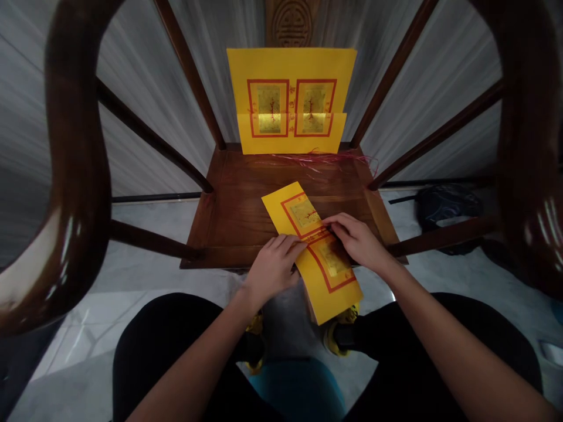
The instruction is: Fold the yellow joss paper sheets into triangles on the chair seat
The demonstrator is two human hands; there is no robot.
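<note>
A strip of yellow joss paper [290, 220], printed with red frames and gold foil squares, lies slantwise over the front of the wooden chair seat [237, 211]. Its lower end sticks out past the seat's edge. At the paper's left edge, near the middle, my left hand [275, 266] grips it with curled fingers, the thumb partly hidden. Across from it, my right hand [356, 240] has thumb and fingers pressed together on the right edge. Whether there is one sheet or a folded stack between them I cannot tell.
Larger yellow joss paper [290, 64] leans upright against the chair back, its lower part folded up. Thin pink strings [308, 159] lie before it. Curved wooden arms [79, 146] and slanted rods flank the seat. A dark bag [448, 208] rests on the floor at right.
</note>
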